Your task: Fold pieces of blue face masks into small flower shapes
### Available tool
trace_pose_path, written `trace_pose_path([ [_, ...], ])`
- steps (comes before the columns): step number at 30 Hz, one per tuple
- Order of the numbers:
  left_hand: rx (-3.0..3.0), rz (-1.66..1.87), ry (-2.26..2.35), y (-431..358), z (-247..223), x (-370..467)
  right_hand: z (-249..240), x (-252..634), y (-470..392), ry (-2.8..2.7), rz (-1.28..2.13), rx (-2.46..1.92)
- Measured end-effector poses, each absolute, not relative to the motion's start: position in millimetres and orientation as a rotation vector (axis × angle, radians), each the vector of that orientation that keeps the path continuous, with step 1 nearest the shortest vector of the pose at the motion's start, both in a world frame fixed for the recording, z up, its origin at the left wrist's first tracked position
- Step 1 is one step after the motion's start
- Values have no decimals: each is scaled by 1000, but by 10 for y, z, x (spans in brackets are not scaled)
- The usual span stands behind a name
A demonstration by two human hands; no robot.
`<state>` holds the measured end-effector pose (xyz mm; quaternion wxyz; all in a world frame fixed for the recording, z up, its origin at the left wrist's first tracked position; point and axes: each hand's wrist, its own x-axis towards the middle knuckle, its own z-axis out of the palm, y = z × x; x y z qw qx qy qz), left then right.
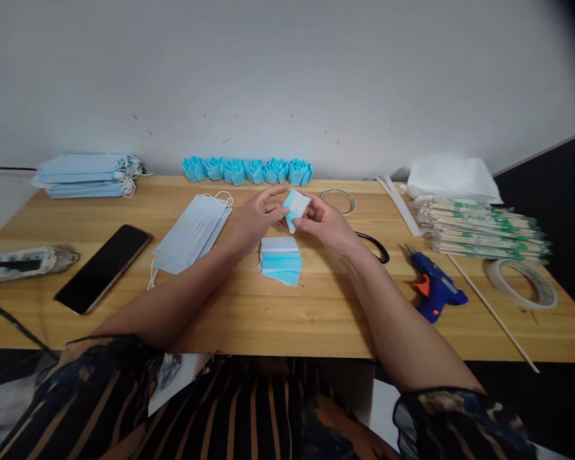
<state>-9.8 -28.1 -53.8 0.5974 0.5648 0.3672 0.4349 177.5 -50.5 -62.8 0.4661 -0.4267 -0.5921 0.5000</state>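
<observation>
Head view is showing a person's two bare hands meeting over a wooden table (249, 326), with a small blue-and-white piece (299, 203) sitting between them, just beyond a little stack of blue and white pieces (281, 262). The left hand (261, 217) is pinching the piece along its left edge, its thumb lying on the front and its other fingers partly hidden. The right hand (324, 220) is gripping the lower right part, its thumb pressing on the blue face; both grips are closing on this one piece, which is tilting between them. Nearer the left hand, flat light-blue masks (191, 233) are lying with their white loops showing, while a dark phone (104, 268) is resting farther left and a thicker pile of masks (84, 176) is standing by the wall. Six blue flowers (246, 170) are forming a row behind the hands. Beyond the right hand, a thin ring (353, 199) is lying flat, and a black curved loop (377, 246) is partly hiding behind the arm. Farther right, a blue glue gun (434, 281) is lying beside a thin stick (493, 314), and wrapped sticks (483, 231) are lying below a white bag (453, 179).
</observation>
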Motion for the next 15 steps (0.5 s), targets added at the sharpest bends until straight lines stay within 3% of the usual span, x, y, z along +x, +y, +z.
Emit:
trace_pose_path([
  [4,1420,1006,887,-317,-465,-125,-536,1761,-555,-1387,1242,-1102],
  [15,1349,918,944,-272,-539,-108,-622,1770,-504,-1377,853,-1202],
])
